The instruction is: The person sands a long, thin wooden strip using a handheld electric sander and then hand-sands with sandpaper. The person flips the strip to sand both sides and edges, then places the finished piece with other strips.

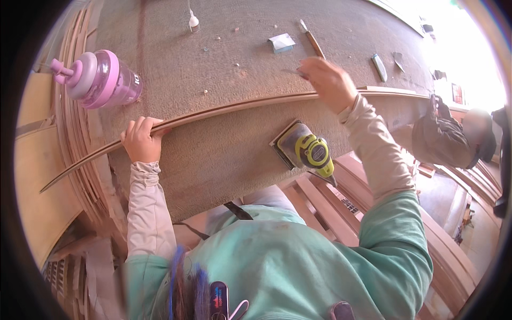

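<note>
A long, thin wooden strip [234,104] runs across the table in front of me. My left hand [143,140] is closed around its left part, fingers over the top. Above the strip, right of the middle, my right hand [328,82] is slightly blurred, with its fingers drawn together. A thin greyish thing juts from those fingertips, too smeared to name. Just beyond that hand lies a wooden-handled tool [314,45] with a narrow pale tip. Nearer to me, a yellow-green and grey electric sander [312,150] rests on the table.
A pink drinking bottle [112,80] is at the left. Farther off are a small white dropper bottle [193,23], a folded paper piece [281,42], a utility knife [379,68] and a small scraper [399,61]. Another person [445,130] is at the right. Wood lengths [325,205] lie below the table edge.
</note>
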A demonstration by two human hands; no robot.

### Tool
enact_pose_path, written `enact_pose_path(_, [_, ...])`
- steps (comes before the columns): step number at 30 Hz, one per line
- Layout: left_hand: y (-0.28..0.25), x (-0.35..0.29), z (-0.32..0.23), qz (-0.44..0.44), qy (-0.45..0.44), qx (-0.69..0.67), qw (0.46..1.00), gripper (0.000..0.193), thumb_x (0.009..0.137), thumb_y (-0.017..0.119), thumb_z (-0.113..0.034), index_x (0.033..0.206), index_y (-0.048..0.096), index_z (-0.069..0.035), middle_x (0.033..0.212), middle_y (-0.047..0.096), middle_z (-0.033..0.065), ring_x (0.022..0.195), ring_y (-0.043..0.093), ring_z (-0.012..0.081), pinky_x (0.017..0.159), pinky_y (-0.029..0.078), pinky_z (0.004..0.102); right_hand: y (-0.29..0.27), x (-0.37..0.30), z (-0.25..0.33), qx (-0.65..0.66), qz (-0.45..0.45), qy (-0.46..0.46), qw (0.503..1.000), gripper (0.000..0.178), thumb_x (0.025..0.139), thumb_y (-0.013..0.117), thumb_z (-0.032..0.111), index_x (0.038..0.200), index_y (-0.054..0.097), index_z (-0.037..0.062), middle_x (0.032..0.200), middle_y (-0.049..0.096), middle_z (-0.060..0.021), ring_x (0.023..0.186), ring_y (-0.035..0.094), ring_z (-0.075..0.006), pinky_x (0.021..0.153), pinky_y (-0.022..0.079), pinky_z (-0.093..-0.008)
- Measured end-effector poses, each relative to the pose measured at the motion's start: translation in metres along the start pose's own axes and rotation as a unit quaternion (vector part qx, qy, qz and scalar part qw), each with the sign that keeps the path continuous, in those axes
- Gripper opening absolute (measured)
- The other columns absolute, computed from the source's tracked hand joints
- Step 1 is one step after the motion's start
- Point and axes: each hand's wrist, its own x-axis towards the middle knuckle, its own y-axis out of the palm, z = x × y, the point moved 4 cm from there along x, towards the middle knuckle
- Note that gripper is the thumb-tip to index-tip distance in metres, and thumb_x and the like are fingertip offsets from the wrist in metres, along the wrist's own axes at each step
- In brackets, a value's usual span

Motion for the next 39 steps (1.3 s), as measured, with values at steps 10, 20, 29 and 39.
enact_pose_path(10, [-0.01, -0.006, 0.024, 0.009, 0.008, -0.009, 1.0, 0.024, 0.071, 0.079, -0.035, 0.086, 0.067, -0.02, 0.081, 0.062, -0.0053, 0.082, 0.058, 0.0204, 0.073, 0.039, 0.0373, 0.054, -0.015, 0.03, 0.232, 0.097, 0.057, 0.966, 0.045, 0.094, 0.059, 0.013, 0.138, 0.055, 0.007, 0.141, 0.056, -0.015, 0.133, 0.05, -0.0309, 0.114, 0.035, -0.0448])
enact_pose_path(20, [-0.081, -0.057, 0.239, -0.001, -0.071, 0.028, 0.997, 0.024, 0.071, 0.081, -0.018, 0.091, 0.068, -0.011, 0.092, 0.068, 0.0031, 0.092, 0.062, 0.0277, 0.083, 0.046, 0.0386, 0.075, -0.005, 0.035, 0.086, 0.104, 0.113, 0.984, 0.042, 0.097, 0.055, 0.012, 0.139, 0.057, 0.0181, 0.141, 0.058, -0.0048, 0.138, 0.047, -0.0225, 0.118, 0.027, -0.0505])
enact_pose_path(29, [-0.081, -0.055, 0.239, -0.044, -0.01, -0.009, 0.999, 0.023, 0.068, 0.082, -0.022, 0.084, 0.068, -0.014, 0.081, 0.065, 0.0011, 0.08, 0.059, 0.0261, 0.078, 0.045, 0.0378, 0.146, 0.143, 0.249, 0.052, 0.055, 0.029, 0.997, 0.031, 0.093, 0.06, 0.01, 0.123, 0.061, 0.0176, 0.123, 0.067, -0.0052, 0.121, 0.061, -0.0243, 0.114, 0.033, -0.0525])
enact_pose_path(39, [-0.074, -0.056, 0.245, -0.037, -0.038, -0.008, 0.999, 0.023, 0.069, 0.081, -0.028, 0.082, 0.066, -0.016, 0.079, 0.062, -0.0019, 0.08, 0.058, 0.0243, 0.08, 0.042, 0.0373, 0.114, 0.129, 0.257, 0.047, -0.035, -0.047, 0.997, 0.047, 0.084, 0.072, 0.017, 0.128, 0.06, 0.0175, 0.128, 0.064, -0.0002, 0.129, 0.053, -0.0219, 0.113, 0.032, -0.0561])
